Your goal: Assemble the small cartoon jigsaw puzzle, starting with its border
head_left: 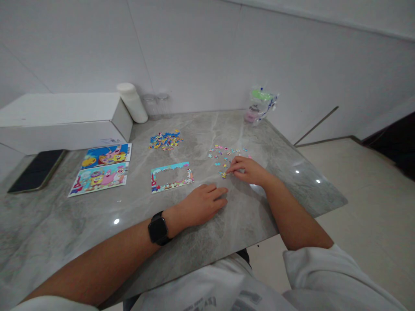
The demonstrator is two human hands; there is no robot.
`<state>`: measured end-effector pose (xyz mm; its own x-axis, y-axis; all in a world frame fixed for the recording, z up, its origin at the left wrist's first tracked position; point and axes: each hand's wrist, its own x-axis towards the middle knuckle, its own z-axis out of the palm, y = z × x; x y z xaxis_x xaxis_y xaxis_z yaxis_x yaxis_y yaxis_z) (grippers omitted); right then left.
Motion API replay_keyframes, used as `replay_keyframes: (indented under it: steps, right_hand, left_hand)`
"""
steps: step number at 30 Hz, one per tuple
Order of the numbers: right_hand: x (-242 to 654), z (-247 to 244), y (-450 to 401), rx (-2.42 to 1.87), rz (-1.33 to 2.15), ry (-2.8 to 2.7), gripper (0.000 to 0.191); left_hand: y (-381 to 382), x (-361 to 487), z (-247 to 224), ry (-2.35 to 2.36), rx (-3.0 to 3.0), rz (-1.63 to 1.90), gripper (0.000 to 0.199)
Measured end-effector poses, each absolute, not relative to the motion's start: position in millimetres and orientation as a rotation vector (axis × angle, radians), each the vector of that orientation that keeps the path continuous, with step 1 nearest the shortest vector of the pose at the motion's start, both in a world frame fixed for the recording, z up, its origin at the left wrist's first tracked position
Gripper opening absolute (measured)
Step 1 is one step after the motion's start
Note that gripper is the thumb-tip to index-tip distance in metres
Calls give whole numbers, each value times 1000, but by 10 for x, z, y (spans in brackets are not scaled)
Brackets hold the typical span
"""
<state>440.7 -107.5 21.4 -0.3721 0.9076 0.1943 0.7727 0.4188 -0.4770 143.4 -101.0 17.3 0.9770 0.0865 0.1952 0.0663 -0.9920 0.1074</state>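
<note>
My left hand (204, 204) rests on the grey marbled table with its fingers apart and nothing in it, just below a partly assembled puzzle border (172, 188). My right hand (245, 170) is over the near edge of a loose scatter of small puzzle pieces (218, 164). Its fingertips touch or hover at a small yellow piece (223, 175); whether they grip it is too small to tell. The border forms a colourful rectangle, and grey shows through its middle. Behind it lies a dense heap of blue and yellow pieces (166, 140).
Two cartoon picture cards (103, 178) lie at the left beside a dark phone (37, 170). Behind them are a white box (58, 108), a leaning white bottle (132, 103) and two clear cups (156, 105). A clear plastic bag (259, 106) stands at the table's back right.
</note>
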Motion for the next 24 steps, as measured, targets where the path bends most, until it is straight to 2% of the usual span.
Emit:
replay_keyframes:
  steps: [11,24]
  right_hand:
    - [4741,73,-990,-1680,247,-2028,32]
    - [4704,28,-961,-1627,193,-1942,30]
  left_hand:
    - [-1203,1860,298,228,3035,240,17]
    - [-1188,1783,119,162,2896,375,25]
